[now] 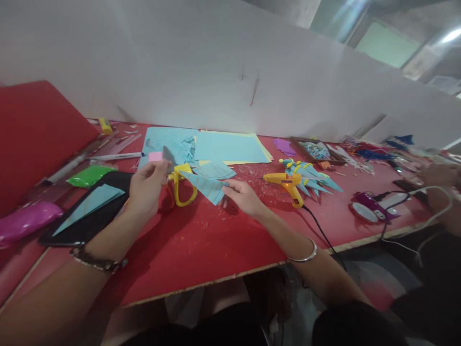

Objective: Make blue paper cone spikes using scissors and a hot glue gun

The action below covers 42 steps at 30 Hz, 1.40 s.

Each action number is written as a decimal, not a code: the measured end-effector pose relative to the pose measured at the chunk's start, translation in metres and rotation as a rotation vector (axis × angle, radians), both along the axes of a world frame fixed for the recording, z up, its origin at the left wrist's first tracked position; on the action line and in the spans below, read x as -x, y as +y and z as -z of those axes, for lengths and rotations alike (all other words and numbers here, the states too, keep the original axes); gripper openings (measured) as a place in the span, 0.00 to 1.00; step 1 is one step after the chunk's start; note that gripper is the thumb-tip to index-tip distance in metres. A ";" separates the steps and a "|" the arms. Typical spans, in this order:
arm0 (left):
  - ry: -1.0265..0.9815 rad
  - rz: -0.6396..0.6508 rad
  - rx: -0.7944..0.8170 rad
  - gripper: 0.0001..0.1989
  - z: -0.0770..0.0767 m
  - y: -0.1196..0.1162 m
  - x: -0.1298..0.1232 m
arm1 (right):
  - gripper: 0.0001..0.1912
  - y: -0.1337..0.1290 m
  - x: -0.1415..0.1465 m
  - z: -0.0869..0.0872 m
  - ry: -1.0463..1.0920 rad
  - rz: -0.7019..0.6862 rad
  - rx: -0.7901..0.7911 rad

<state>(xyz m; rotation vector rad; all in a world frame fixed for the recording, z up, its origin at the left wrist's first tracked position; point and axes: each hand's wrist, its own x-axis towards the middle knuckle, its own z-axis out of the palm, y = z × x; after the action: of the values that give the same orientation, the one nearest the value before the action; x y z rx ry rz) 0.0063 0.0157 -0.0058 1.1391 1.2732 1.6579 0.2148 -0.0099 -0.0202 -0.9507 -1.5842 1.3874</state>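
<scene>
My right hand (243, 196) pinches a light blue folded paper triangle (207, 186) near its right corner, above the red table. The triangle's long tip points left toward my left hand (149, 181), whose fingers are closed; what they hold, if anything, is hard to make out. A pink block (156, 156) shows just behind the left fingertips. Yellow-handled scissors (185, 192) lie between my hands, partly behind the paper. More blue folded paper (214, 169) lies just beyond the triangle.
Blue sheets (230, 146) lie near the wall. An orange glue gun (284, 180) with a cord and a blue paper ornament (311, 177) are to the right. A black case (104, 211) is at left. Another person's hand (437, 174) is far right.
</scene>
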 end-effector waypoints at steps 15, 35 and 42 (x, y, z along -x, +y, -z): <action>-0.125 0.048 0.048 0.03 0.002 -0.002 -0.002 | 0.09 -0.002 0.003 -0.001 -0.066 0.045 0.017; 0.988 0.629 -0.157 0.15 0.010 -0.026 -0.019 | 0.12 -0.010 0.005 -0.003 -0.201 0.230 -0.427; 0.630 0.658 -0.007 0.15 0.005 -0.030 -0.021 | 0.17 -0.005 0.005 0.000 -0.038 0.288 -0.267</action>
<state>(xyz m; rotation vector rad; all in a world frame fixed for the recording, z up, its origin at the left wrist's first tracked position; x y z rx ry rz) 0.0276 -0.0140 -0.0113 1.9215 1.0581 0.8383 0.2099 -0.0153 -0.0206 -1.0000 -1.5442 0.9396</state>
